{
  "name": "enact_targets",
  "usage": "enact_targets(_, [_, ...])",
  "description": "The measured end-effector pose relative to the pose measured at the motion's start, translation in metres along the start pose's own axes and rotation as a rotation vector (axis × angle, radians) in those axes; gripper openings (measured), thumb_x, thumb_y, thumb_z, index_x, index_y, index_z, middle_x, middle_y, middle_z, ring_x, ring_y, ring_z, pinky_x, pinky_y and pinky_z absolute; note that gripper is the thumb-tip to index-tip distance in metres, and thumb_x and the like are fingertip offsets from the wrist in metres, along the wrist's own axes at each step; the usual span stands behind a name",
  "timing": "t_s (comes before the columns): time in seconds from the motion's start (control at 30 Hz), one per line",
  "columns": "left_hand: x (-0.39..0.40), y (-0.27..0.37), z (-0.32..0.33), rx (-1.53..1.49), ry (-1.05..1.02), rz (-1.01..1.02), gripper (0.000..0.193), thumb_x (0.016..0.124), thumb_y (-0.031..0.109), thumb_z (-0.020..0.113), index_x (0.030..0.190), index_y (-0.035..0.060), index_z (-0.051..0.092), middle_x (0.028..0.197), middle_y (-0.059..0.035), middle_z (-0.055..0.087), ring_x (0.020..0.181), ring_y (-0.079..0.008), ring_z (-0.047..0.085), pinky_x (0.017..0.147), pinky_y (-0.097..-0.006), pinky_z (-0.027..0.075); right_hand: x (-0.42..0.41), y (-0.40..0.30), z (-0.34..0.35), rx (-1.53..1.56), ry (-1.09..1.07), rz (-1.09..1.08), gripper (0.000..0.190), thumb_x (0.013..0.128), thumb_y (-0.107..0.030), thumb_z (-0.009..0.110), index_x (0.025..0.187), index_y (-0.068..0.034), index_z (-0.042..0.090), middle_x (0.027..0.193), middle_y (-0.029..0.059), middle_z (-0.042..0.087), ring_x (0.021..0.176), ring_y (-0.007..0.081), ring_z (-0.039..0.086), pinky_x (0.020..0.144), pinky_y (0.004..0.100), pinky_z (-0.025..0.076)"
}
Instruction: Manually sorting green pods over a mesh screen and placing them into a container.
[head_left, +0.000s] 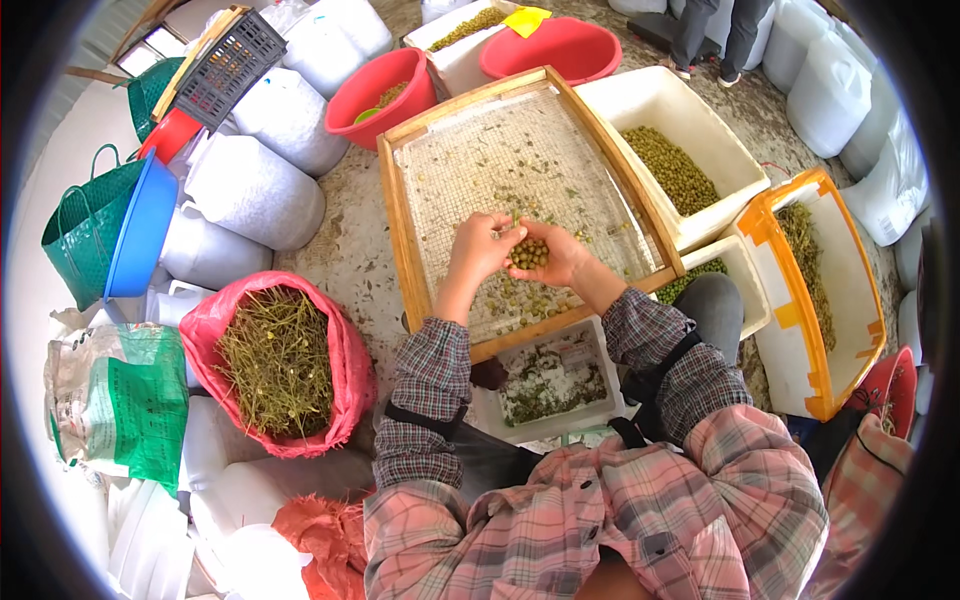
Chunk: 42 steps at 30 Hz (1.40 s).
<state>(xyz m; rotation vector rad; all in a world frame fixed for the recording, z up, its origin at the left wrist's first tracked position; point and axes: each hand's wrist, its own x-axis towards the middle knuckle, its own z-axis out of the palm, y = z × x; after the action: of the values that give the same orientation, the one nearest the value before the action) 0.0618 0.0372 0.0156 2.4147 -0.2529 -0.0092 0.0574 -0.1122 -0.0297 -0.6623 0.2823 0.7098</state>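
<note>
A wood-framed wire-mesh sieve (480, 180) lies before me, with scattered small round green-brown fruits and leafy bits on its mesh. Above its near half, my right hand (553, 253) is cupped around a small heap of round fruits (529, 254). My left hand (489, 244) meets it from the left, thumb and fingertips pinched together near a thin green stem piece (515, 217); whether the fingers grip it is unclear. Below the sieve's near edge stands a pale plastic tub (616, 397) with green debris inside.
A pink woven sack (352, 375) of dried stems stands left. White foam boxes (731, 184) of fruits and an orange-taped foam box (821, 375) stand right. Red basins (551, 49) lie beyond the sieve. White jugs (255, 191) line the left. Another person's legs (694, 34) show at the top right.
</note>
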Motion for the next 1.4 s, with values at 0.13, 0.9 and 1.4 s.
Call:
enact_targets(0.13, [0.003,0.010,-0.002,-0.509,-0.040,-0.279,0.028,0.088,0.024,0.069,0.098,-0.0013,0.070,0.083,-0.0085,0.067,0.070,-0.0146,0.064,0.057,-0.0247,0.051,-0.008,-0.009,0.005,-0.085,0.007,0.028,0.041,0.101,-0.039,0.040,0.110,-0.002,0.053,0.100,0.0146,0.060,0.089,0.0278,0.062,0.081,0.0422,0.056])
enact_targets(0.9, [-0.015,-0.004,-0.006,0.130,-0.119,0.194,0.012,0.087,0.003,0.061,0.090,-0.0082,0.058,0.091,-0.0143,0.054,0.073,-0.0235,0.059,0.065,-0.0347,0.050,-0.010,-0.003,0.004,-0.206,-0.101,0.045,0.031,0.100,-0.029,0.046,0.108,0.000,0.055,0.100,0.0132,0.060,0.089,0.0244,0.064,0.076,0.0386,0.061])
enact_targets(1.4, [-0.034,-0.010,-0.010,-0.321,-0.066,-0.124,0.016,0.099,0.015,0.047,0.095,-0.0001,0.051,0.082,-0.0063,0.058,0.064,-0.0126,0.054,0.057,-0.0263,0.046,0.000,0.020,-0.004,-0.009,-0.206,0.000,0.023,0.097,-0.025,0.054,0.099,-0.003,0.062,0.092,0.0062,0.063,0.082,0.0142,0.062,0.069,0.0260,0.056])
